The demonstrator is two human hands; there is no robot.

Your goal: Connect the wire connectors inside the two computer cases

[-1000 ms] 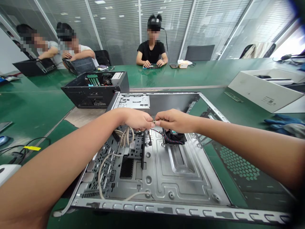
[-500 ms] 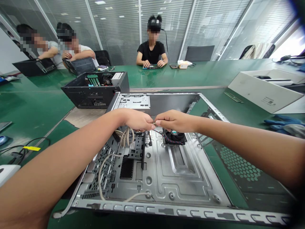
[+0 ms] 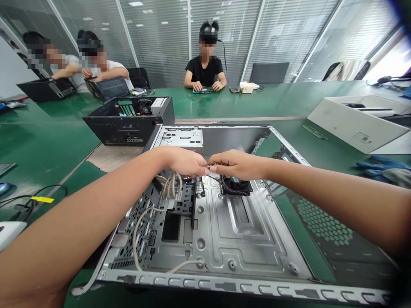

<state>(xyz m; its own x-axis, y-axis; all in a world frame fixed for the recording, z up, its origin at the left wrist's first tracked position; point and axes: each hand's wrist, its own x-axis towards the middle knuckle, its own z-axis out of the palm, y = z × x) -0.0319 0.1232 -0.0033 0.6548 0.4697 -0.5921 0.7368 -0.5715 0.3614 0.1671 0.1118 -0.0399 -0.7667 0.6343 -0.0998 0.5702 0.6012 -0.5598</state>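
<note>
An open computer case (image 3: pixel 213 239) lies in front of me, its bare metal panel facing up. Above its middle, my left hand (image 3: pixel 186 161) pinches thin light cables (image 3: pixel 208 167). My right hand (image 3: pixel 236 164) is closed on the same cables, its fingertips almost touching the left ones. What the fingers cover of them is hidden. A looped bundle of beige cables (image 3: pixel 169 186) hangs below my left hand. Below my right hand sits a black cooling fan (image 3: pixel 236 186) with dark twisted wires, partly covered by the hand. One more pale cable (image 3: pixel 136 241) curves along the case's left side.
A second black computer case (image 3: pixel 125 128) stands behind on the left. On the right are a white box (image 3: pixel 356 128) and blue-grey gloves (image 3: pixel 385 169). Across the green table (image 3: pixel 272 100) a person (image 3: pixel 204 70) handles a circuit board; two people work at far left.
My right hand has shifted very slightly down, with its fingers a little changed on the cables. The left hand stays nearly still. The case has not moved.
</note>
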